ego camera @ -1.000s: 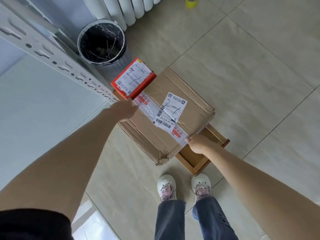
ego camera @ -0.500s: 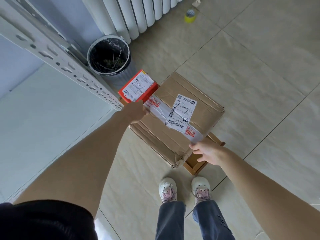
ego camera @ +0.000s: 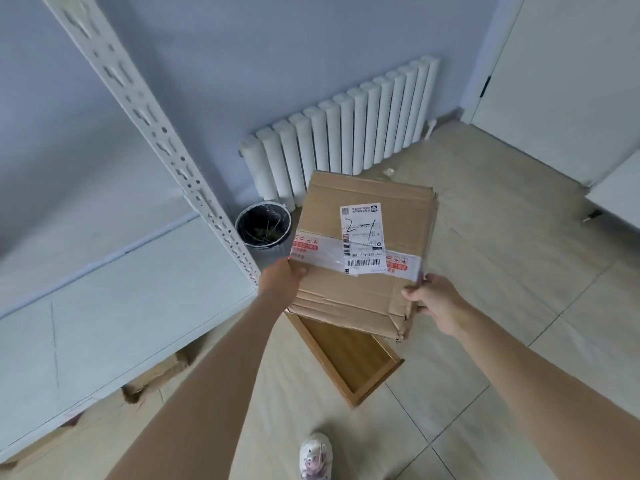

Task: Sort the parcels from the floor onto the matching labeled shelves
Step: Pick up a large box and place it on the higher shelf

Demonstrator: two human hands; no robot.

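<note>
Head view. Item: cardboard parcel [ego camera: 363, 251], white label [ego camera: 363, 237] handwritten "2-1", taped across; held in the air above a shallow wooden tray [ego camera: 349, 358]. Left hand [ego camera: 280, 282] grips the parcel's left edge, thumb over the top; right hand [ego camera: 433, 299] grips the near right corner, fingers curled round it. Tray lies on beige floor tiles [ego camera: 502, 306]. Left: white metal shelf [ego camera: 121, 306] with slotted upright. Behind: black-lined bin [ego camera: 263, 225], white radiator [ego camera: 346, 136], blue wall, white door [ego camera: 571, 81].
</note>
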